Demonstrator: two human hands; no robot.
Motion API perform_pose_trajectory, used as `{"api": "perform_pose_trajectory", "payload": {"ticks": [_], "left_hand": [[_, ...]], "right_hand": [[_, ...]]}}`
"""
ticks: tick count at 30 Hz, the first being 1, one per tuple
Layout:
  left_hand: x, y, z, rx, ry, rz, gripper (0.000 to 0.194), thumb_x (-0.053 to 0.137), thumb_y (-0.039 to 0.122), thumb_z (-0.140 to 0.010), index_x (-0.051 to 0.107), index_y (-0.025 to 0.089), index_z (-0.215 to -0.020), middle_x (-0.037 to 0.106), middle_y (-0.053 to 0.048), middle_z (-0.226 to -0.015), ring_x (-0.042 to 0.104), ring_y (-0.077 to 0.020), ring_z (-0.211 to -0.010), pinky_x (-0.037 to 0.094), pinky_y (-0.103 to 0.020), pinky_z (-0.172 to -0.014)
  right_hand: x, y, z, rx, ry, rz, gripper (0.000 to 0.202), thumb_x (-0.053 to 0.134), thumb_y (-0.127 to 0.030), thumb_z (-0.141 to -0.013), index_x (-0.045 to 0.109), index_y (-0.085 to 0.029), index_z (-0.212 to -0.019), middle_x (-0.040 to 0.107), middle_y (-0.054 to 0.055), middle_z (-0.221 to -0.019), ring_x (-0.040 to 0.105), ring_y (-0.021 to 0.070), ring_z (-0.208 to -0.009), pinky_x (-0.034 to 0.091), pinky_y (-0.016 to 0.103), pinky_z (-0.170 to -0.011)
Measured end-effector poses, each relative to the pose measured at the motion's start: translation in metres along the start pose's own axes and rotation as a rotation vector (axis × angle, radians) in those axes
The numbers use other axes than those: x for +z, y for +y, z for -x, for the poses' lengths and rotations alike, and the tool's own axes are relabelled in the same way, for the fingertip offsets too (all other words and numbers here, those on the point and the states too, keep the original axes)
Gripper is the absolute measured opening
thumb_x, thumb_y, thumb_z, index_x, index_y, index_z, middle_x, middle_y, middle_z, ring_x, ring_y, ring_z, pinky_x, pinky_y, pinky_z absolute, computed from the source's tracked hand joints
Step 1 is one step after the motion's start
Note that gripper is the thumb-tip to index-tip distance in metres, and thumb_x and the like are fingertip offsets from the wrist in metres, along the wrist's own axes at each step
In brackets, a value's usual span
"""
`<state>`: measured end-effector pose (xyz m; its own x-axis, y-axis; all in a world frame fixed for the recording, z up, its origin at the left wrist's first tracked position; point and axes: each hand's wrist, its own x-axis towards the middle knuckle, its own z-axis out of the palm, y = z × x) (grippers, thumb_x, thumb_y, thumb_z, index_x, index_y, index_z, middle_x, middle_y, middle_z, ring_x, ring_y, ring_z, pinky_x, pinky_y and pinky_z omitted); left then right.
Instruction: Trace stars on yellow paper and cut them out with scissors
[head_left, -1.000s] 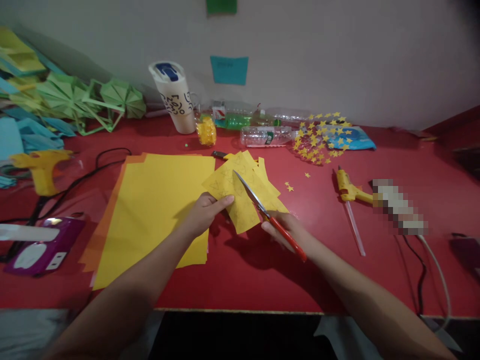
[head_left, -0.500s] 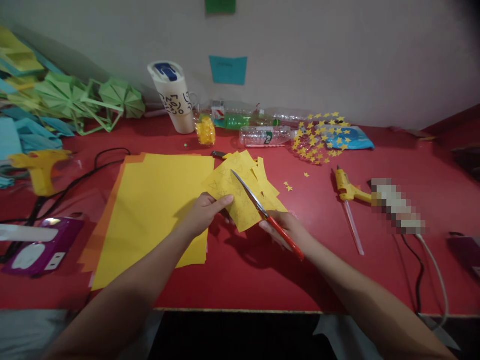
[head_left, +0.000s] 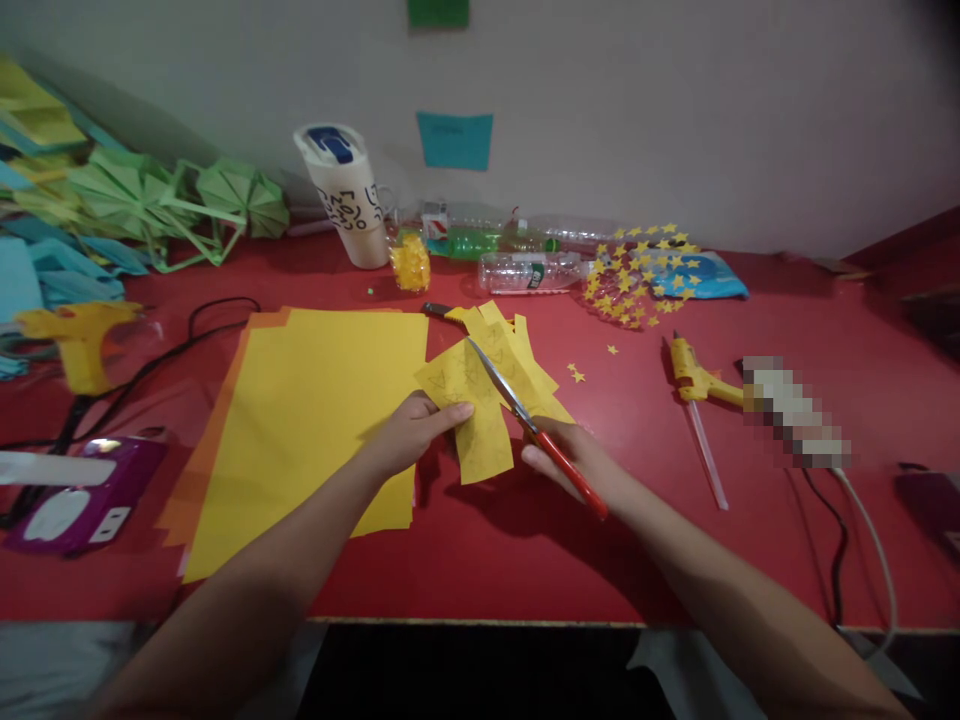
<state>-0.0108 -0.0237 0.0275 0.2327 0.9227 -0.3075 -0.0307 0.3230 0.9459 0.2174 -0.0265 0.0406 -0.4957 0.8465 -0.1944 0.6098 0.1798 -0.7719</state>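
Note:
My left hand (head_left: 412,432) pinches a piece of yellow paper (head_left: 484,445) marked with drawn star outlines. In my right hand (head_left: 577,455) is a pair of scissors with red handles (head_left: 564,470). Their blades point away to the upper left and lie over the paper; whether they are parted I cannot tell. More yellow paper scraps (head_left: 536,375) rest on the table just behind the scissors. A few small cut paper stars (head_left: 577,375) lie to the right of these scraps.
Yellow sheets (head_left: 322,400) are stacked at left. A yellow glue gun (head_left: 694,375) lies right, another glue gun (head_left: 82,340) left. Behind stand a white tumbler (head_left: 349,200), plastic bottles (head_left: 532,272), and a star cluster (head_left: 637,280). A cutter (head_left: 442,312) lies behind the paper.
My left hand has turned the yellow paper, so its near end now points more toward me. The left hand has shifted slightly; the scissors have barely moved.

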Motion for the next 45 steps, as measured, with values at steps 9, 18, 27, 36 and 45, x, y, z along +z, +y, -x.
{"api": "perform_pose_trajectory", "payload": {"ticks": [9,18,27,36,45], "left_hand": [[0.0,-0.001,-0.002,-0.015,-0.016,-0.036,0.036,0.072,0.051,-0.071,0.074,0.015,-0.074,0.074,-0.008,-0.071,0.065,-0.0167,-0.058,0.055,-0.03,-0.06],[-0.001,-0.003,-0.004,-0.024,0.028,-0.022,0.035,0.074,0.05,-0.07,0.074,0.016,-0.08,0.075,-0.008,-0.078,0.067,-0.0173,-0.065,0.055,-0.03,-0.064],[0.004,0.004,-0.003,-0.105,-0.045,-0.156,0.039,0.063,0.041,-0.082,0.066,0.014,-0.055,0.064,-0.006,-0.048,0.056,-0.0116,-0.043,0.047,-0.024,-0.049],[0.014,0.005,0.001,-0.097,-0.202,-0.079,0.018,0.069,0.033,-0.079,0.066,0.015,-0.08,0.07,-0.003,-0.058,0.064,-0.0118,-0.051,0.05,-0.022,-0.052],[0.009,0.002,-0.004,-0.055,-0.091,-0.11,0.025,0.068,0.037,-0.078,0.06,0.017,-0.065,0.068,-0.003,-0.051,0.062,-0.012,-0.046,0.048,-0.021,-0.048]], "right_hand": [[0.006,0.002,0.0,0.012,0.008,-0.142,0.051,0.044,-0.071,-0.084,0.034,-0.024,-0.065,0.038,-0.004,-0.054,0.037,0.0119,-0.049,0.03,0.027,-0.046],[0.006,0.001,-0.001,0.086,0.022,-0.167,0.056,0.047,-0.075,-0.079,0.032,-0.024,-0.061,0.037,-0.005,-0.048,0.035,0.0095,-0.042,0.024,0.025,-0.042],[0.008,-0.008,0.0,0.161,0.015,-0.48,0.048,0.063,-0.067,-0.07,0.042,-0.024,-0.065,0.043,-0.008,-0.045,0.039,0.0083,-0.035,0.033,0.024,-0.038],[0.007,-0.009,-0.001,0.184,0.111,-0.418,0.031,0.06,-0.043,-0.067,0.037,-0.024,-0.06,0.041,-0.008,-0.044,0.039,0.008,-0.034,0.03,0.022,-0.037],[0.002,-0.003,-0.002,0.123,0.107,-0.391,0.048,0.063,-0.066,-0.071,0.04,-0.024,-0.064,0.042,-0.007,-0.049,0.038,0.0083,-0.038,0.031,0.025,-0.042]]}}
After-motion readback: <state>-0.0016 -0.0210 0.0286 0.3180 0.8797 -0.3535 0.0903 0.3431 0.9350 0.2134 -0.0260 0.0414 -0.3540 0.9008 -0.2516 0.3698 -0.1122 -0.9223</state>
